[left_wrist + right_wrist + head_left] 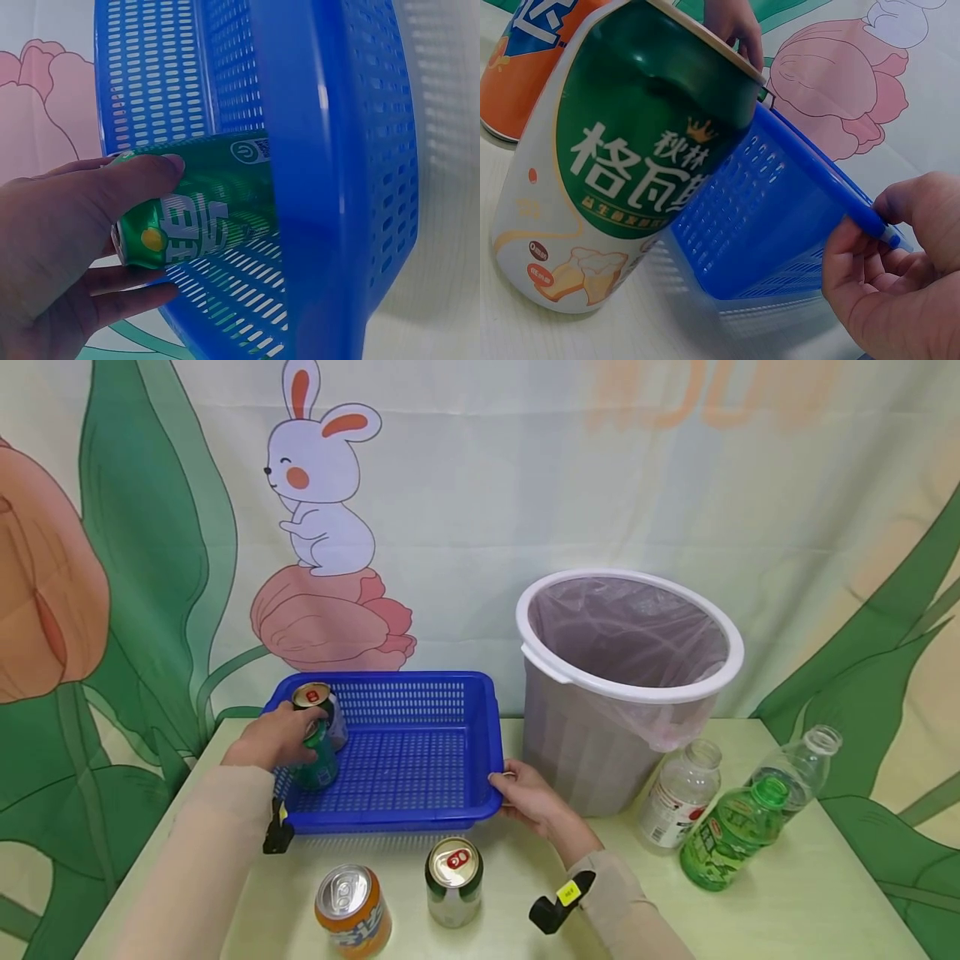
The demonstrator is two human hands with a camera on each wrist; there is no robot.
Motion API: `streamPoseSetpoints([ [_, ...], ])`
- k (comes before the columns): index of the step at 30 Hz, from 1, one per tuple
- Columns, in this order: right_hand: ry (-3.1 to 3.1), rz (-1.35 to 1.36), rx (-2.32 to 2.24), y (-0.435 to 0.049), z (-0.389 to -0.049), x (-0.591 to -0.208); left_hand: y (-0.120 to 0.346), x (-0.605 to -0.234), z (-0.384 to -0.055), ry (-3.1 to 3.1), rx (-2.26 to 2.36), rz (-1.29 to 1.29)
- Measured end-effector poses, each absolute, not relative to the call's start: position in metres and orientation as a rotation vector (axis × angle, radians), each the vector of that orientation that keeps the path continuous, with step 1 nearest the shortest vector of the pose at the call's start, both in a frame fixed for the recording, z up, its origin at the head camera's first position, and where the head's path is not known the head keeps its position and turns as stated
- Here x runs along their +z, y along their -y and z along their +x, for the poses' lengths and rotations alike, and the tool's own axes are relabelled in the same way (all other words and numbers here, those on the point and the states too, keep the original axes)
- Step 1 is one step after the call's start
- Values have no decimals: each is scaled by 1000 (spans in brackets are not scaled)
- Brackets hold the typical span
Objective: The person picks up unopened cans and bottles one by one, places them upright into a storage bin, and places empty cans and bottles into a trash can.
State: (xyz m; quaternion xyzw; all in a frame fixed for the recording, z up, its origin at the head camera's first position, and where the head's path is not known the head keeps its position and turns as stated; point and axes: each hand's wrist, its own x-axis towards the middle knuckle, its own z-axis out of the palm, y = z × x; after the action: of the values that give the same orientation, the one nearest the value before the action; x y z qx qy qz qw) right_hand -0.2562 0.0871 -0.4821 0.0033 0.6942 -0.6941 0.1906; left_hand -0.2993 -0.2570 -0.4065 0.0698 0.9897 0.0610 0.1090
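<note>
A blue plastic basket (405, 768) with perforated walls sits toward the back left of the table. My left hand (277, 735) grips a green soda can (206, 214) near its top, and that can stands inside the basket's left end. Just behind it in the basket is a second can (339, 727) with a gold lid, partly hidden by the hand. On the right side, my right hand (532, 797) pinches the basket's rim (847, 199) between thumb and fingers. In front of the basket stand a green-and-white can (453, 897) and an orange soda can (360, 927), both upright.
A tall bin (592, 752) with a white rim and a clear liner stands right of the basket. Beside it are a clear bottle with a label (675, 802), a green bottle (731, 839) and another clear bottle (802, 764). A printed cloth (465, 527) hangs behind the table.
</note>
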Motion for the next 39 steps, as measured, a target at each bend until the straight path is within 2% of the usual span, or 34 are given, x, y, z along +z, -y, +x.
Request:
streamPoseSetpoints([
  [26,-1965,18,-1932,-87,-255,-479,255,-385,-297,-3147,76,521],
  [39,-1949,5,-1943,-88,-255,-480,241,-374,-278,-3242,-21,752],
])
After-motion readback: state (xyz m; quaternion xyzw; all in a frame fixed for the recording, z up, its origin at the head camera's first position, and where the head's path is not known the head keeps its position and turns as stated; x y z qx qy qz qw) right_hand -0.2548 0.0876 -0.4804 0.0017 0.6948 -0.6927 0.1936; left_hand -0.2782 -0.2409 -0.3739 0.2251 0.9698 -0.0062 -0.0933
